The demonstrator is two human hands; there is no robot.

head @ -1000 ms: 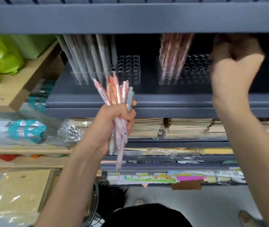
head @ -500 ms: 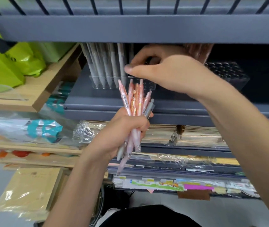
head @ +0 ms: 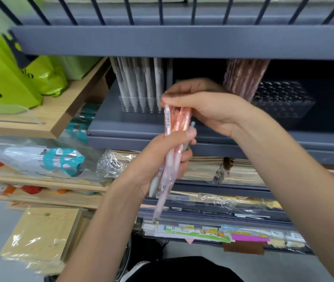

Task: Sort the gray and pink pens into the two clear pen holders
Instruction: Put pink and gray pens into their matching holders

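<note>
At frame centre my hands block the gray holder (head: 141, 107); the pink holder's (head: 284, 102) right rows stand open under the low shelf edge (head: 182, 42).

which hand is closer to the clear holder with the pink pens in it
Right. The right hand sits just left of the pink-pen holder; the left hand is lower and farther left, gripping the pen bundle.

The upper shelf's front beam (head: 182, 42) hides the tops of the gray pens (head: 139, 82) in the left holder (head: 141, 103) and of the pink pens (head: 243, 78) in the right holder (head: 282, 100). The right hand (head: 208, 106) covers the left holder's right end and the tops of the pen bundle (head: 174, 139), whose middle lies inside the left hand (head: 162, 157), so the count is unclear. The green bags (head: 9, 78) at the left edge are blurred and cut off.
</note>
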